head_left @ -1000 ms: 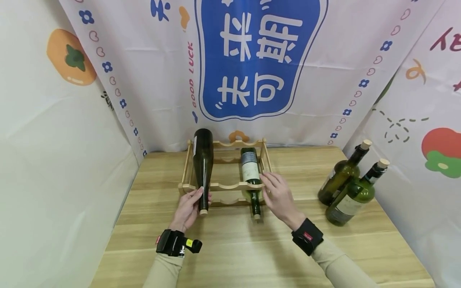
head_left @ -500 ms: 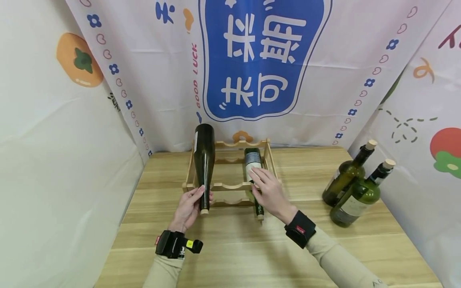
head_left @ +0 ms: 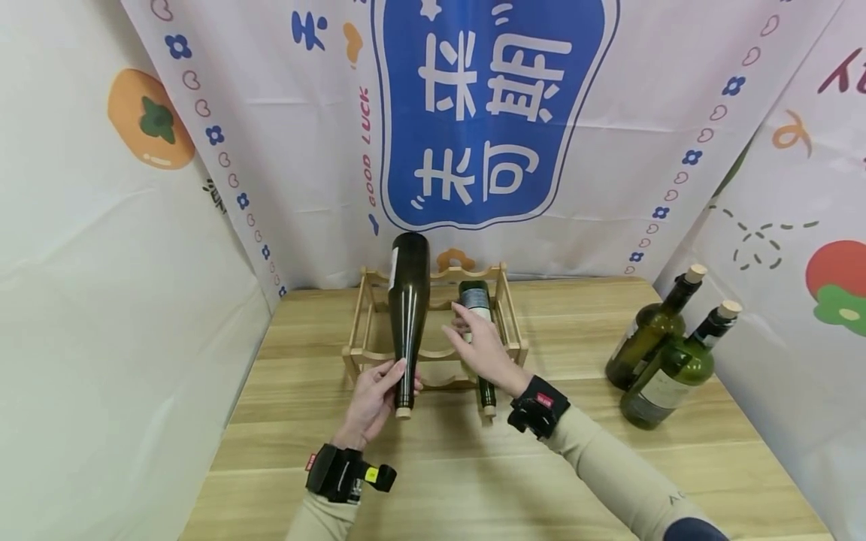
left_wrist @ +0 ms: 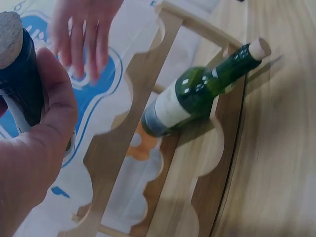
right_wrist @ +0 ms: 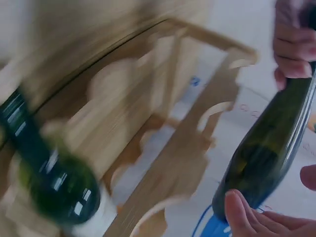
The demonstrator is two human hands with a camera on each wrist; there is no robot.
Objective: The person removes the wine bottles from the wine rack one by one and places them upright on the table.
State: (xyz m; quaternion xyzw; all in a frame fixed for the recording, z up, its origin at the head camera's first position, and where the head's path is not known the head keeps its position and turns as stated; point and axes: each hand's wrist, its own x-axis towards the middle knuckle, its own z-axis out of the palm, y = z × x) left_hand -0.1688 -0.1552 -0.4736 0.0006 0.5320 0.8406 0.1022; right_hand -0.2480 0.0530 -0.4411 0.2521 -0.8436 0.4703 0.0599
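Note:
My left hand [head_left: 370,398] grips the neck of a dark wine bottle [head_left: 409,285], which slopes over the left part of the wooden wine rack [head_left: 517,350] with its corked end toward me. My right hand [head_left: 483,352] reaches over the rack, fingers mostly straight and holding nothing. In the right wrist view its fingers [right_wrist: 239,210] overlap the base end of the dark bottle. Beneath that hand in the head view, a green wine bottle [left_wrist: 170,106] with a pale label lies in the rack's lower tier, its corked neck poking out the front.
Two corked wine bottles stand upright on the right of the wooden table [head_left: 588,466]: a green one [head_left: 666,379] in front and a darker one [head_left: 643,330] behind. Printed cloth [head_left: 311,240] hangs behind the rack and along both sides.
My left hand has moved slightly right with the dark bottle, now more fully over the rack. My right hand has left the lying bottle's side and moved left toward the dark bottle.

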